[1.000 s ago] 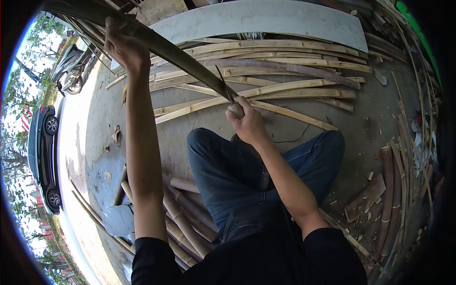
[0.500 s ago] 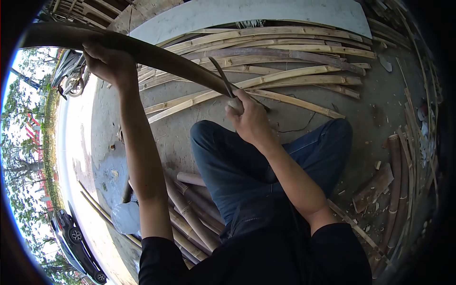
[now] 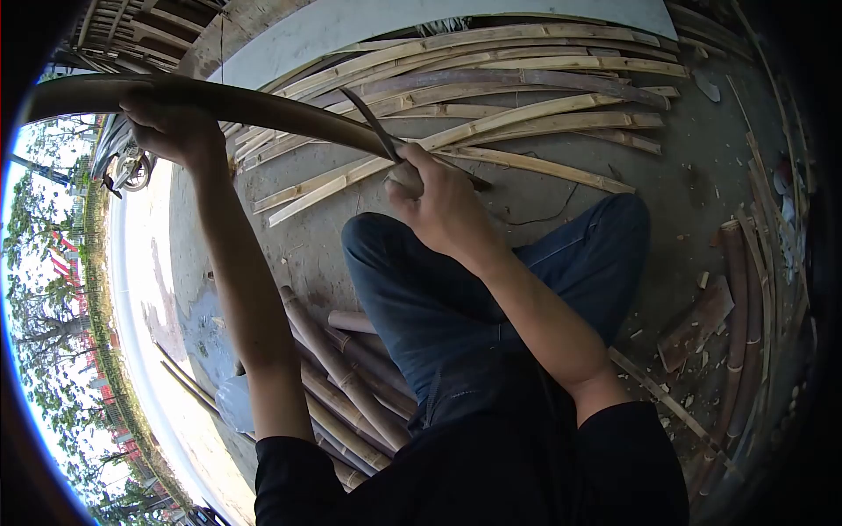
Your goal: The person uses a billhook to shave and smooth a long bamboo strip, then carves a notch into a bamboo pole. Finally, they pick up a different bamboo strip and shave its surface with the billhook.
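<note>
A long dark bamboo pole (image 3: 281, 112) runs from the upper left down toward the centre of the view. My left hand (image 3: 178, 131) is closed around it near its far left stretch, the arm extended. In my right hand (image 3: 436, 197) is the handle of a knife (image 3: 372, 121), its narrow dark blade lying across the pole near the lower end. The pole's tip shows beyond my right fist, above my bent knees. Exactly where the blade's edge meets the bamboo is hard to make out.
Split bamboo strips (image 3: 535, 110) lie on the concrete floor ahead, before a pale board (image 3: 342, 35). Whole bamboo poles (image 3: 338, 368) are piled beside my left thigh. More poles (image 3: 735, 324), wood chips and a wooden block (image 3: 695, 324) lie at right. A motorbike (image 3: 132, 167) stands far left.
Both hands have shifted left, carrying the bamboo pole and the knife with them. My view has turned slightly, and the car at lower left has mostly left the picture.
</note>
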Demonstrator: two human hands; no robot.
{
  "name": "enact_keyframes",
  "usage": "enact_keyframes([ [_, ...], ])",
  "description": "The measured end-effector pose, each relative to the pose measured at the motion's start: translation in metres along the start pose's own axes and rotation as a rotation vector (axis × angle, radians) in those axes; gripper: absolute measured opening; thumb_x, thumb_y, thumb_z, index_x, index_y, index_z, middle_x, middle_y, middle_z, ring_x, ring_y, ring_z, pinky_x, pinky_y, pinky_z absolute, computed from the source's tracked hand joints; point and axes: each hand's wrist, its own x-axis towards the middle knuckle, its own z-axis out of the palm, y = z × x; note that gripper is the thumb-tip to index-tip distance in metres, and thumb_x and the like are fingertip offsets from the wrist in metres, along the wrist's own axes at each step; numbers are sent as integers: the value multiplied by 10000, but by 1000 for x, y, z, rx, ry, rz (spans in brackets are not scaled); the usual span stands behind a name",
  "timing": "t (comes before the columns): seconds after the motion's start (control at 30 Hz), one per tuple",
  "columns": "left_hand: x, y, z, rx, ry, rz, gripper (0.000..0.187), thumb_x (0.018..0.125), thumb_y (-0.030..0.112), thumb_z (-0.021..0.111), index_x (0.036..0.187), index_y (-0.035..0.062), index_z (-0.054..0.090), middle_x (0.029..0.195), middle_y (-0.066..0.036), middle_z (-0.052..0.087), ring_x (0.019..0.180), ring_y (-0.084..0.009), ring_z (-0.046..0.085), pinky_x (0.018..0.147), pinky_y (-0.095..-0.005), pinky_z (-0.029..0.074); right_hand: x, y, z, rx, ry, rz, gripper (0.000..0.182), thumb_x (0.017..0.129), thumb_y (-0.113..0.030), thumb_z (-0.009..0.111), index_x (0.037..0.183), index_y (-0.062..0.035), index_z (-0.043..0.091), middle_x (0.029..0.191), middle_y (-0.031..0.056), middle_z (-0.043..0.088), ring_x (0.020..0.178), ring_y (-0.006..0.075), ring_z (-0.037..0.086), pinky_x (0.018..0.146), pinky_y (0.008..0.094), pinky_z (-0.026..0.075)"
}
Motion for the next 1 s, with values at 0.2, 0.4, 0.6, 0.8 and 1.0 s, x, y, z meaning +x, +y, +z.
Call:
enact_keyframes([
  [0.2, -5, 11, 2, -185, -60, -87, 536, 1077, 460, 284, 862, 26, 512, 751, -108, 619, 671, -190, 600, 654, -317, 517, -27, 118, -19, -109, -256, 402, 454, 900, -324, 646, 1235, -22, 596, 1076, 240, 693, 1007, 417, 665, 849, 475, 539],
  [0.4, -9, 32, 19, 72, 8, 22, 583, 1062, 413, 316, 935, -53, 641, 884, -150, 683, 773, -257, 663, 727, -379, 566, 11, -69, -24, 82, -46, -67, 515, 882, -243, 688, 1276, 55, 545, 939, 298, 654, 803, 447, 690, 779, 489, 564],
  [0.6, -20, 53, 25, 159, 81, 14, 568, 1060, 397, 321, 1019, -73, 637, 935, -216, 685, 843, -325, 666, 816, -429, 520, -44, 98, 31, -266, -57, 373, 456, 951, -255, 617, 1309, 5, 504, 972, 296, 664, 925, 452, 671, 780, 518, 549],
  [0.8, -16, 58, 36, 222, 57, 42, 495, 1040, 323, 367, 1061, -122, 585, 946, -275, 654, 842, -406, 636, 815, -481, 494, 11, -37, 25, 96, 182, -103, 451, 926, -214, 639, 1284, 21, 501, 877, 251, 630, 794, 443, 666, 718, 504, 554],
  [1.0, -17, 68, 40, 175, 11, 105, 456, 1037, 307, 381, 1055, -111, 561, 956, -273, 646, 856, -400, 638, 818, -495, 483, -8, 27, 50, -9, 241, -47, 469, 929, -231, 637, 1328, -40, 481, 890, 232, 613, 730, 444, 655, 679, 513, 557],
])
